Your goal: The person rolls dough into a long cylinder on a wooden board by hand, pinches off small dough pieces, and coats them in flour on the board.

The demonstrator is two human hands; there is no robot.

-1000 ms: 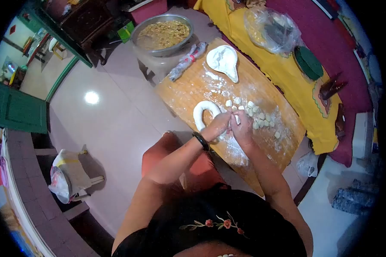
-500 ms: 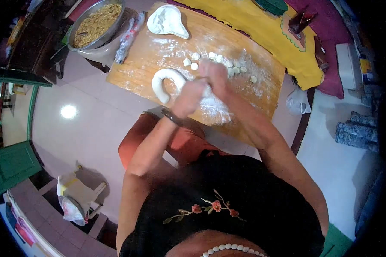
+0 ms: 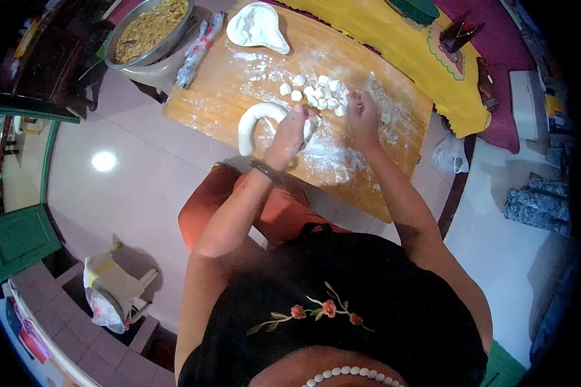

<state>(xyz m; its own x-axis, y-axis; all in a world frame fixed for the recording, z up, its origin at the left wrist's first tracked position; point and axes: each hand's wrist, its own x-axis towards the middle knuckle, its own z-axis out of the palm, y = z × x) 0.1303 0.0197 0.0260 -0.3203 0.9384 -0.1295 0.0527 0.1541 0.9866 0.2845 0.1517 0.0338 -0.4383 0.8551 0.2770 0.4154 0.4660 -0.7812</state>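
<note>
A curved white dough rope (image 3: 246, 132) lies on the floury wooden board (image 3: 203, 109). My left hand (image 3: 289, 134) is closed around one end of it, and a short stub shows past the fingers on the right. To the right, apart from the rope, my right hand (image 3: 364, 115) is held with its fingers curled in; whatever may be inside is hidden. Several small cut dough pieces (image 3: 320, 93) lie between and beyond the hands, some bunched and some loose. White flour (image 3: 329, 158) is spread over the board near my body.
At the board's far left stands a scoop-shaped dish of flour (image 3: 255, 27). A metal bowl of chopped filling (image 3: 150, 32) rests on a stand, beside a rolled plastic bag (image 3: 201, 48). Yellow cloth (image 3: 368, 39) covers the seat behind. A small stool (image 3: 113, 280) is at lower left.
The hands were together and blurred over the rope's end; now they are apart, with my right hand moved to the right. The rope's end has shifted slightly.
</note>
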